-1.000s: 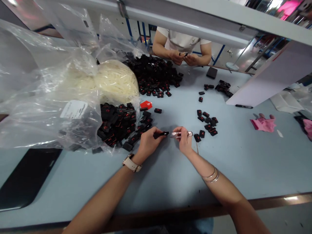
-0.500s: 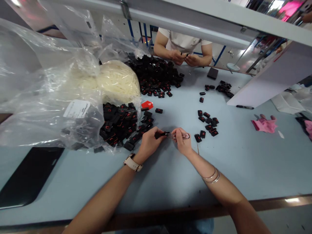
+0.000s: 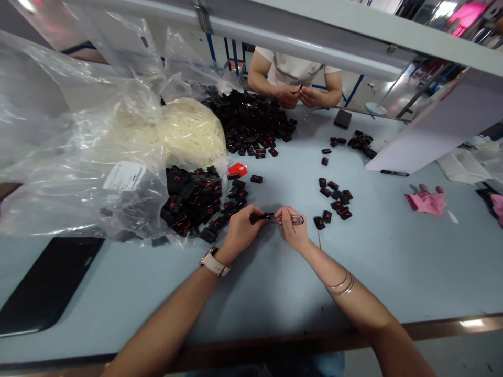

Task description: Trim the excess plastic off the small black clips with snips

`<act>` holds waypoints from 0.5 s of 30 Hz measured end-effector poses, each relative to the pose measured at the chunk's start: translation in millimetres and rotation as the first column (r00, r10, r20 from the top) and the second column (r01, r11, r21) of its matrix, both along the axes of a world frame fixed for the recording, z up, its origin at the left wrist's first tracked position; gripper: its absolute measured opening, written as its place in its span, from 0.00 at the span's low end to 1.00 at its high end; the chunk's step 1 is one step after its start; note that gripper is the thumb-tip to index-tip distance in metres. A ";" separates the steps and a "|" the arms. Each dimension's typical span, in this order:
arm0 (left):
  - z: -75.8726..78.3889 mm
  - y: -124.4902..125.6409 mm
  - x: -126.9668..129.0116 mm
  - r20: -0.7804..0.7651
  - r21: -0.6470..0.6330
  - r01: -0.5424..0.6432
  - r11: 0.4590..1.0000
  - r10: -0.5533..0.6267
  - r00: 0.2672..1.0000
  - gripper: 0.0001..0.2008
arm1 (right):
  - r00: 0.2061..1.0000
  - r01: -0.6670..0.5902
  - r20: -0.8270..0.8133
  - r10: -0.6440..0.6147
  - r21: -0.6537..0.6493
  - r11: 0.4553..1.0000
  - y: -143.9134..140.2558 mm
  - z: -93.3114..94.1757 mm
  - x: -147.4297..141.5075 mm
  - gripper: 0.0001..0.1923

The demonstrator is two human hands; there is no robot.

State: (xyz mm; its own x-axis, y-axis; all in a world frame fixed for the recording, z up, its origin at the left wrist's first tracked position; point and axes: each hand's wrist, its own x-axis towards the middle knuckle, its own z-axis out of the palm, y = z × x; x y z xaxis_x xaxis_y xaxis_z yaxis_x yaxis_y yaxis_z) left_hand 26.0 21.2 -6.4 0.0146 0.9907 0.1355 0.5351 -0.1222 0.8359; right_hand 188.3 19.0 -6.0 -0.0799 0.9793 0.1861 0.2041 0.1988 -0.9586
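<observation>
My left hand (image 3: pixel 242 229) is closed on a small black plastic part (image 3: pixel 259 217), pinched between thumb and fingers. My right hand (image 3: pixel 291 230) grips a slim hand tool with a clear, pinkish handle (image 3: pixel 296 220); its tip meets the black part or lies very close to it. The tool's exact kind is too small to make out. Left of my hands spreads a heap of black plastic parts with orange-red marks (image 3: pixel 192 199). On the right, beyond my right hand, lies a looser group of the same parts (image 3: pixel 337 195).
A clear plastic bag (image 3: pixel 78 204) with cream-coloured pieces (image 3: pixel 192 131) fills the left side. Nearby lie a black tray-like panel (image 3: pixel 51 283) and a red tag (image 3: pixel 237 169). Across the table a person's hands (image 3: pixel 298 97) hold a small black piece. Rightward are a pink glove (image 3: pixel 426 200) and pen (image 3: pixel 394 173).
My right hand and the tool have shifted very slightly left, toward the black part. My left hand stays in place. The other person's hands have moved slightly.
</observation>
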 end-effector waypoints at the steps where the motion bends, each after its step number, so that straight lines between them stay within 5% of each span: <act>1: 0.2 0.0 0.0 0.003 -0.003 0.000 1.000 0.000 1.000 0.05 | 1.000 -0.003 0.013 0.003 -0.001 1.000 -0.1 0.2 0.4 0.19; 15: 2.4 -0.6 1.5 0.023 -0.008 -0.009 1.000 0.009 1.000 0.05 | 0.976 -0.027 0.218 0.015 0.049 0.998 -0.1 9.7 -0.5 0.20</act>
State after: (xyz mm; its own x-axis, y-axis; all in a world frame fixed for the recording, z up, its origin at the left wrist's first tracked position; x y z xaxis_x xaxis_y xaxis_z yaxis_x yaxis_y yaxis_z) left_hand 27.5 20.5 -4.0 0.0027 0.9918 0.1274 0.5167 -0.1105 0.8490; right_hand 187.8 18.9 3.7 -0.1443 0.9665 0.2125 0.4014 0.2534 -0.8802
